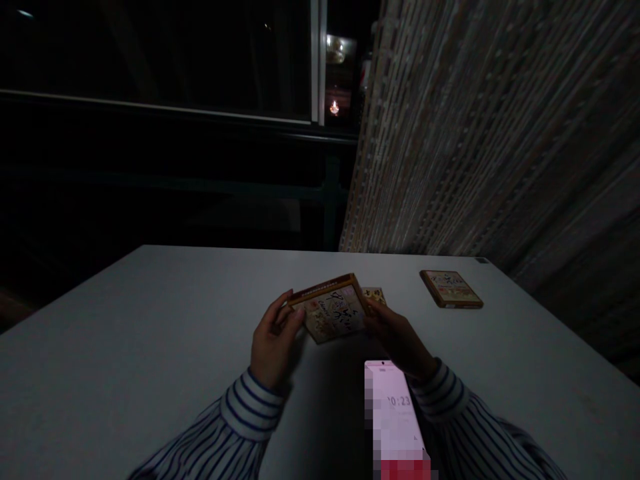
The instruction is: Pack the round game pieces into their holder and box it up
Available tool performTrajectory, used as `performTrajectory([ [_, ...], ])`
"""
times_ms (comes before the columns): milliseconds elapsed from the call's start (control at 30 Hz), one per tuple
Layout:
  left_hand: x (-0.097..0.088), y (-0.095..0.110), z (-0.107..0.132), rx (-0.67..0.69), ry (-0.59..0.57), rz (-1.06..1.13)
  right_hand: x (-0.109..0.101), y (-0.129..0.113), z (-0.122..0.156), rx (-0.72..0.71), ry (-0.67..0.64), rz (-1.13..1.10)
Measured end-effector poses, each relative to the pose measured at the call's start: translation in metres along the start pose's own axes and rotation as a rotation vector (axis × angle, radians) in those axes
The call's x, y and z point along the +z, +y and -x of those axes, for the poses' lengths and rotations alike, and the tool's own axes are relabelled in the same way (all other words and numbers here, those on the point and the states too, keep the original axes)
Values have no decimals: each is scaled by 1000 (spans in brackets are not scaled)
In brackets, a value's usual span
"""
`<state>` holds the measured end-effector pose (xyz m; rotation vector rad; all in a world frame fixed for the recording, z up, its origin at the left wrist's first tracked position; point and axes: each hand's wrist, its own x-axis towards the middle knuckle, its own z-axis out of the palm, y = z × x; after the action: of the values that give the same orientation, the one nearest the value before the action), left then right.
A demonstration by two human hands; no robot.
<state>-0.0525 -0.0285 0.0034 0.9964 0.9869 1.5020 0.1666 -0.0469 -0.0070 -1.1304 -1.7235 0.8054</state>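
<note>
A flat cardboard box (336, 312) with dark brush-style characters on a pale cover and brown edges is held tilted above the white table. My left hand (273, 337) grips its left end, thumb on the cover. On the opposite end, my right hand (400, 337) has its fingers closed around the lower right corner. Partly hidden behind the box and right hand, a small flat piece with a patterned brown-and-cream face (375, 293) shows. A second box (451, 289) of like design lies flat toward the table's right side, apart from both hands.
Below my right wrist lies a lit phone (397, 407) showing a timer, partly pixelated. The white table (125, 347) ends at a far edge before a dark window (160, 60). A string curtain (425, 133) hangs behind the right side. The room is dim.
</note>
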Motion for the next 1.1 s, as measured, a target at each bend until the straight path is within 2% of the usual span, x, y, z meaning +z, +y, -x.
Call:
performTrajectory([
  [167,-4,4,0,58,-7,-65,-2,-2,0,-83,-37,61],
  [333,-6,0,-3,92,18,-150,-3,0,-1,-106,-27,102],
  [600,-5,1,-4,96,27,-191,-3,-3,0,-87,109,128],
  [867,-8,-4,-8,68,27,-101,-2,2,0,-40,204,134],
  [1100,-6,-5,-7,-81,59,140,1,2,-1,-55,166,57],
])
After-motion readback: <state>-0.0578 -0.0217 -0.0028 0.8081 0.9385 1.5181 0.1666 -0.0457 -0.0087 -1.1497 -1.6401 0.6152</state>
